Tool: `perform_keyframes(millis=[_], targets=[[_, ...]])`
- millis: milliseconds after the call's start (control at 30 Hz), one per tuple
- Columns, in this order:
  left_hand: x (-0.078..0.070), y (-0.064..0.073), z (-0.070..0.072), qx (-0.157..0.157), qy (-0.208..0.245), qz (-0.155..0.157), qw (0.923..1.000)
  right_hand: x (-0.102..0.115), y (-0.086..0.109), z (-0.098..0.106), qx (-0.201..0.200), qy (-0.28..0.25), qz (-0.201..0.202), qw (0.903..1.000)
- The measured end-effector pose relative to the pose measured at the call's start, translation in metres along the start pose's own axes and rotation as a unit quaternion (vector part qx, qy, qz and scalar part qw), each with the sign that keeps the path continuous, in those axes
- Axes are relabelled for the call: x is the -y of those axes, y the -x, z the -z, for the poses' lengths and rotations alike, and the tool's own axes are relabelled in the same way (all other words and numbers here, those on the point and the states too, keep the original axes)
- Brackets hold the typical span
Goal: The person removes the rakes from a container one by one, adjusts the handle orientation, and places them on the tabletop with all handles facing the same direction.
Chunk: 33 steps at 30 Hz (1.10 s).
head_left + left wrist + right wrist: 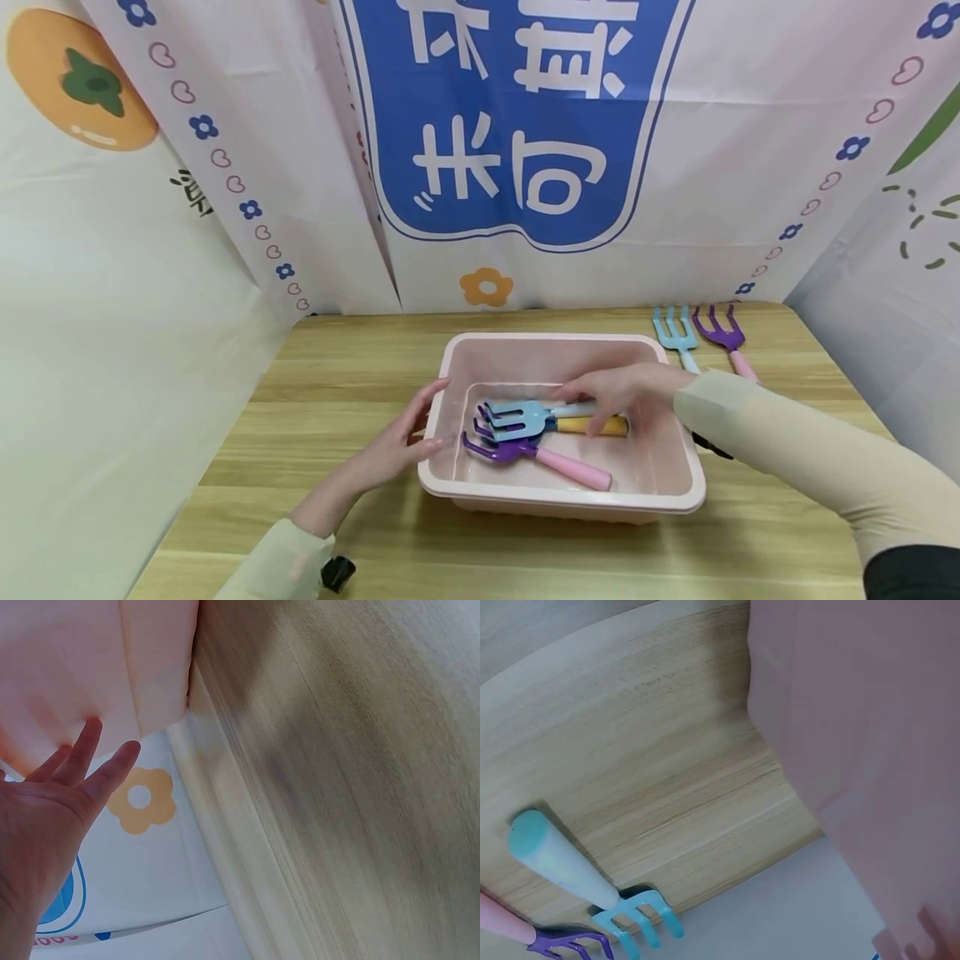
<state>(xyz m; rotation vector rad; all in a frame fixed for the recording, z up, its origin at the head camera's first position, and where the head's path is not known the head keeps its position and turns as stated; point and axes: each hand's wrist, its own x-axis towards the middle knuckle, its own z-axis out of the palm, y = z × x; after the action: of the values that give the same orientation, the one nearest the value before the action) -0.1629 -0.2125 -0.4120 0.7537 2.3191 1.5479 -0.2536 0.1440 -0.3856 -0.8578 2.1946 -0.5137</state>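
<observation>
A pale pink plastic basin stands on the table. Inside lie several small hand rakes: a light blue one on top, one with a yellow handle partly under it, and a purple one with a pink handle in front. My left hand touches the basin's left side, its fingers extended against the outer wall, as the left wrist view also shows. My right hand reaches into the basin over the light blue and yellow handles, thumb and fingers spread apart on either side of the light blue handle.
On the table, right of the basin, lie another light blue rake and a purple rake with a pink handle, tines toward the back edge. A printed white cloth hangs behind and along both sides.
</observation>
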Motion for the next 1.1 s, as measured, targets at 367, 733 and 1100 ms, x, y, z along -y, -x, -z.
perform_keyframes(millis=[367,733,1100], targets=[[-0.0007,-0.0004,-0.0006,-0.001,-0.004,0.001,1.0,0.0011,0.0,-0.003,-0.006,-0.019,-0.037,0.9991],[-0.0005,-0.0003,-0.0001,-0.004,0.003,0.012,0.9999,0.0054,0.0019,-0.0067,-0.002,-0.002,-0.052,0.9986],[-0.001,0.0013,0.0,-0.004,0.0,0.012,0.9999,0.0034,0.0004,-0.0064,-0.001,0.075,-0.045,0.9962]])
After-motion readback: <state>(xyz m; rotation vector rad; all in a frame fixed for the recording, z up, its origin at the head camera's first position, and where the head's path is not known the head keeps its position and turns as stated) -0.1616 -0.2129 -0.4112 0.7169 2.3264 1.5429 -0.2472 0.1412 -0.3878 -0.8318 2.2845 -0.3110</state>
